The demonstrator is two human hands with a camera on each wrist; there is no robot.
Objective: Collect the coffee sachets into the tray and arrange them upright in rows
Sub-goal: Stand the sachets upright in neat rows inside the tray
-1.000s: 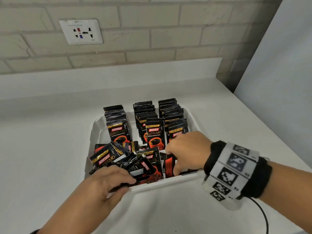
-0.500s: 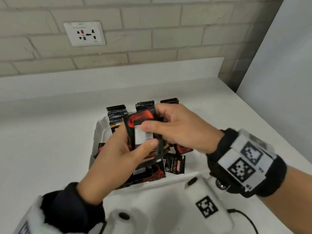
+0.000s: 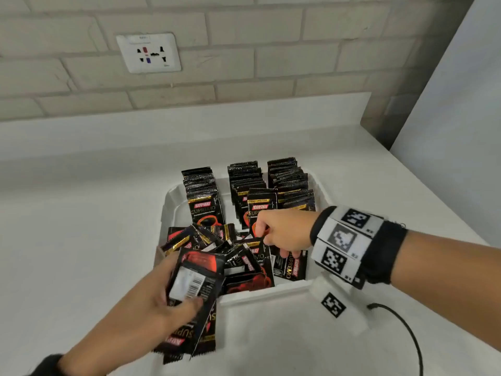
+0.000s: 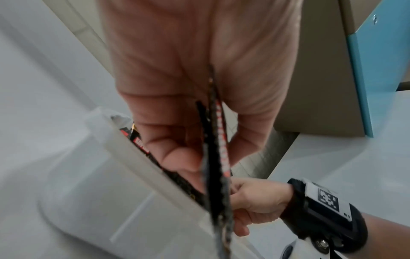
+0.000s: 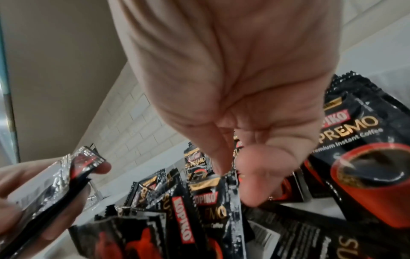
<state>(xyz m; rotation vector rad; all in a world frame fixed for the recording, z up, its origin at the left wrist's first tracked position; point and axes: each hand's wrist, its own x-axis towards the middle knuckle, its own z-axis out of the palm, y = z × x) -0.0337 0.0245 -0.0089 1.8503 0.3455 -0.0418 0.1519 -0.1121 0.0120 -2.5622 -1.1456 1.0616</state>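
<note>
Your left hand (image 3: pixel 151 302) grips a small stack of sachets (image 3: pixel 193 289) over the near rim of the tray (image 3: pixel 271 293) on the counter (image 3: pixel 81 226). Your right hand (image 3: pixel 282 230) pinches one loose sachet (image 5: pixel 213 201) (three upright rows (image 3: pixel 245 191) stand behind).

I see black Kopiko coffee sachets (image 3: pixel 207 210) standing upright in three rows at the far end of a white tray (image 3: pixel 166 210), a loose jumbled pile (image 3: pixel 238 256) lying at its near end, and a small stack (image 3: pixel 193 294) overhanging the near rim.
</note>
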